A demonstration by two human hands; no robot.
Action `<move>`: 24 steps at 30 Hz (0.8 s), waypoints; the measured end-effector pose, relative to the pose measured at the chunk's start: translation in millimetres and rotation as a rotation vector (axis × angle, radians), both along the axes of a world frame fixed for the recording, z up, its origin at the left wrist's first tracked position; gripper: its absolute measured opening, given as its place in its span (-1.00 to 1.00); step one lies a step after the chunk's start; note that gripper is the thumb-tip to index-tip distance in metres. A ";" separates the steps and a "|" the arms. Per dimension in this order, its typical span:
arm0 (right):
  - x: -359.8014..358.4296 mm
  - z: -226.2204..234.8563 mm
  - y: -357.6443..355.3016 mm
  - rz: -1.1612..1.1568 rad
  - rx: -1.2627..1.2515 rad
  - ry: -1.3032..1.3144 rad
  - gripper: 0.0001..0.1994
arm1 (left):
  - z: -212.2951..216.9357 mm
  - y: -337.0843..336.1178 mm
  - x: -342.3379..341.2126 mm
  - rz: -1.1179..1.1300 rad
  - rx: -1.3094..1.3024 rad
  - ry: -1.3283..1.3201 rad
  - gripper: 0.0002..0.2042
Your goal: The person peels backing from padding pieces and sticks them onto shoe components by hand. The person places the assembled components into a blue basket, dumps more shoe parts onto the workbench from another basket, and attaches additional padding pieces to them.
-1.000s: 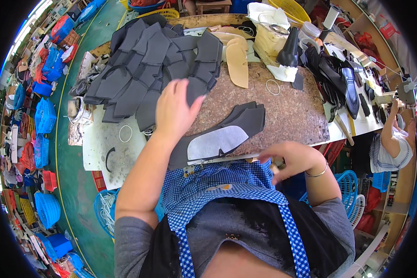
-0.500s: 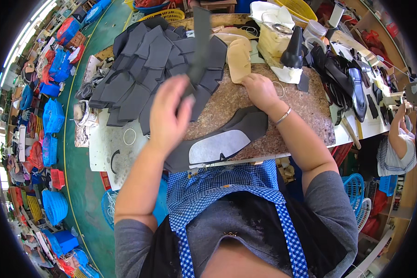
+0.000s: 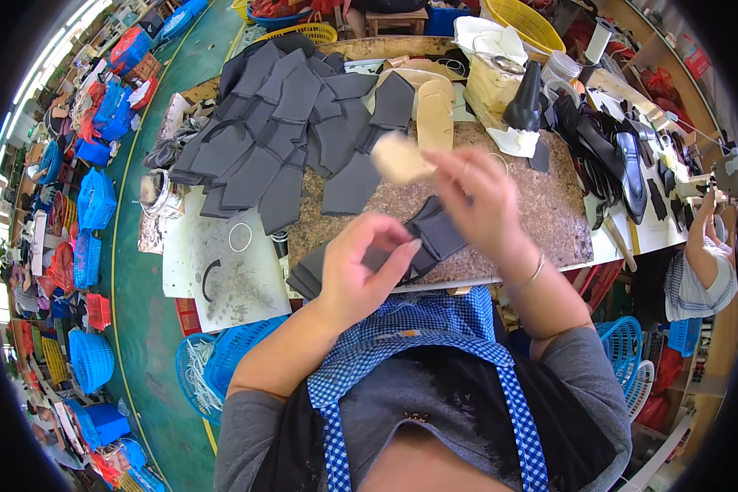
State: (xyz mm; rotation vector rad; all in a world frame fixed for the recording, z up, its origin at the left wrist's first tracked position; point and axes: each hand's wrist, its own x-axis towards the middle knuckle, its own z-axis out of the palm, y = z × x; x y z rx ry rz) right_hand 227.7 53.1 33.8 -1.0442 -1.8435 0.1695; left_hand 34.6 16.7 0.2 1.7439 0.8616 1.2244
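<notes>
Blue plastic baskets (image 3: 97,199) line the green floor (image 3: 139,271) at far left, well apart from the work. Next comes a white board (image 3: 221,271) at the table's left end, with a thin white ring (image 3: 239,237) lying on it and a tin (image 3: 157,193) just beyond. Above that spreads a fanned heap of dark grey cut pieces (image 3: 279,131), overlapping one another and covering much of the table's far left half.

The left hand (image 3: 361,266) sits over the near edge of the brown table (image 3: 541,213), its grip pressed together, thumb and fingers pinching a dark grey shoe piece (image 3: 435,238). That piece rests on a stack of like pieces at the table's front edge, and the hand hides most of it. The right hand (image 3: 476,197) hovers just above and beside it, fingers blurred; it pinches a pale tan piece (image 3: 400,157) at its fingertips, raised off the table.

Behind, a tan insole (image 3: 435,115) lies flat beside a cream bag (image 3: 494,82) and a black shoe last (image 3: 526,98). Further right, black shoes (image 3: 607,156) crowd a white surface. At far right another person's arm (image 3: 701,238) reaches up from a checked sleeve.
</notes>
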 end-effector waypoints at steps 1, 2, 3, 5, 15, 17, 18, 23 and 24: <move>-15.3 5.2 -15.8 0.097 -0.058 0.089 -0.76 | 3.0 -2.2 5.1 -0.001 0.004 0.001 -0.79; -23.3 1.3 -26.3 0.100 -0.053 0.090 -0.76 | 5.3 -3.2 9.2 -0.066 -0.170 -0.292 -0.82; -28.8 -5.6 -33.6 0.125 -0.177 0.264 -0.73 | 8.0 -3.3 13.6 -0.134 -0.344 -0.585 -0.84; -34.4 -9.6 -33.6 0.157 -0.300 0.438 -0.69 | 16.4 -5.0 20.4 -0.097 -0.242 -0.523 -0.88; -45.7 -4.4 -29.4 0.276 -0.036 0.231 -0.74 | 10.7 -15.5 4.9 0.119 -0.214 -0.485 -0.84; -41.8 -3.6 -24.2 0.281 -0.030 0.207 -0.76 | 11.6 -15.5 4.0 0.077 -0.274 -0.561 -0.83; -40.4 -4.0 -21.9 0.305 0.017 0.177 -0.77 | 9.3 -14.3 1.8 0.050 -0.355 -0.636 -0.83; -34.4 -4.4 -13.8 0.359 -0.061 0.248 -0.78 | 5.8 -12.1 5.8 0.110 -0.320 -0.601 -0.83; -32.0 0.9 -13.1 0.342 -0.023 0.157 -0.77 | 3.1 -12.0 3.4 0.228 -0.176 -0.341 -0.86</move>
